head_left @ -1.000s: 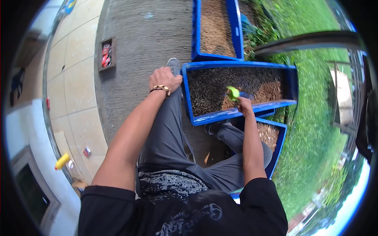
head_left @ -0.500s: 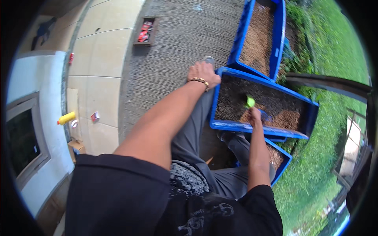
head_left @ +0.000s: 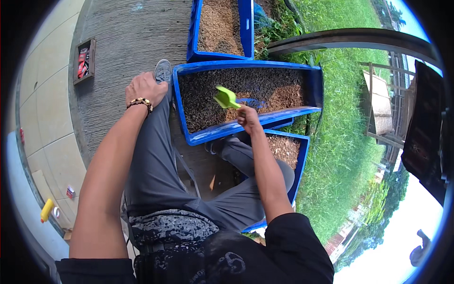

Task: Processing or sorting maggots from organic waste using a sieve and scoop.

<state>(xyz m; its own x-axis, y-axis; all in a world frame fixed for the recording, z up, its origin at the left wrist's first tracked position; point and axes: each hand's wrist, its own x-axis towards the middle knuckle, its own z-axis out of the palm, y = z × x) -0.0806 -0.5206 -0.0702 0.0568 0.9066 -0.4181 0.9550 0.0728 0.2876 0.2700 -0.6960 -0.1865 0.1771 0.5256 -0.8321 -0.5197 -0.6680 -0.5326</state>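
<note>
My right hand point(head_left: 248, 119) is closed around the handle of a light green scoop point(head_left: 227, 98). The scoop hangs over a blue crate point(head_left: 201, 137), its bowl turned toward the crate's left side; whether anything is in it I cannot tell. Inside the crate, dark, coarse, grainy material point(head_left: 201, 97) covers the left and far parts, and reddish-brown crumbly material point(head_left: 285, 97) lies toward the right. A blue patch point(head_left: 253, 102) shows between them. My left hand point(head_left: 145, 89) lies over my left knee, holding nothing, its fingers draped and slightly apart.
Beyond the crate stands another blue crate point(head_left: 193, 47) of tan grainy material. A third blue crate point(head_left: 305, 142) with pale flakes sits by my right leg. On the concrete at left is a wooden box point(head_left: 92, 61) with red packets. Grass point(head_left: 340, 123) spreads at right.
The whole view has swung, so the crates sit farther left in the picture. The scoop has turned, its bowl now pointing left and more fully visible. My left hand still rests on the knee.
</note>
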